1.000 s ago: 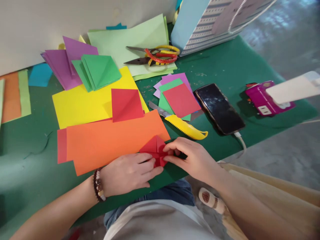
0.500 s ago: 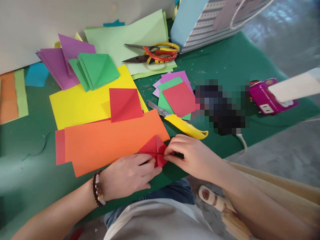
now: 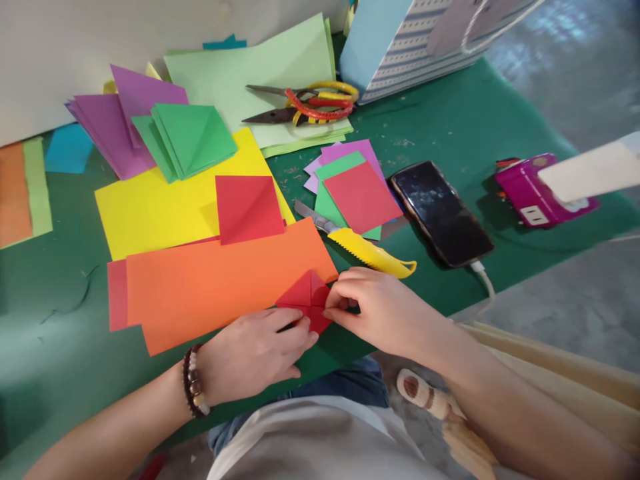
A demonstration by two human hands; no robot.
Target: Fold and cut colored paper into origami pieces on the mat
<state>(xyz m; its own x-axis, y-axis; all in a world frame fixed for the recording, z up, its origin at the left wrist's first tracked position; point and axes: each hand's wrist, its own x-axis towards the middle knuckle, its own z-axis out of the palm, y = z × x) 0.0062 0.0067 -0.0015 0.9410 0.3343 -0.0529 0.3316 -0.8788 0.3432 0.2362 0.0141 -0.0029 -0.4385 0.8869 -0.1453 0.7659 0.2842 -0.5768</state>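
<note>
Red folded paper (image 3: 305,300) sits at lower centre on the green-covered bench (image 3: 450,113), touching the orange sheet (image 3: 215,280). Left hand (image 3: 255,353): fingers lie across its left side, grip unclear. Right hand (image 3: 383,313): fingertips pinch its right edge. Yellow utility knife (image 3: 370,252) just beyond.

i've got the utility knife (image 3: 356,243) just left of the phone (image 3: 441,213) (cable attached) — both on the mat (image 3: 450,113), scissors (image 3: 300,102) on paper (image 3: 280,60) behind.
</note>
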